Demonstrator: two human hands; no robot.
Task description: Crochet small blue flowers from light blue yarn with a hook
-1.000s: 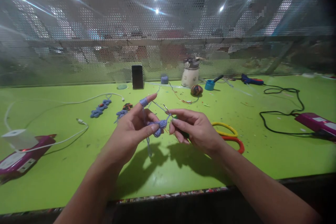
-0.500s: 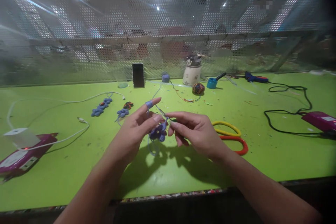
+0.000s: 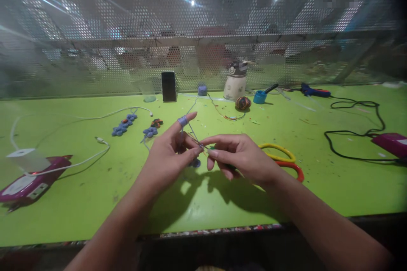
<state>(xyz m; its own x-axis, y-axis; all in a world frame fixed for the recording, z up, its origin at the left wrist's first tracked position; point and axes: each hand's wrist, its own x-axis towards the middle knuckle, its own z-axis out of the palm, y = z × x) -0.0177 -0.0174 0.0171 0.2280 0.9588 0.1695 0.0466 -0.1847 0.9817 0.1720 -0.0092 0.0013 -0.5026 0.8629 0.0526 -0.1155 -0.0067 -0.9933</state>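
My left hand is closed, thumb pressed on a small purple crochet piece that it mostly hides. Purple yarn winds round its raised index finger and slopes down to the piece. In my right hand a thin crochet hook is pinched between thumb and fingers, a bit of green showing at the grip. The hook's tip meets the yarn at my left thumb. A strand runs back to a small purple yarn ball. Crocheted flowers in purple lie left of my hands, some with orange and black.
Yellow and red loop handles lie by my right wrist. Farther back stand a phone, a pale jar, a multicoloured yarn ball and a blue tape roll. Purple power strips with cables lie at both sides.
My left thumb has slid over the purple piece, covering most of it. The hook has come closer to that thumb. The whole view has shifted slightly.
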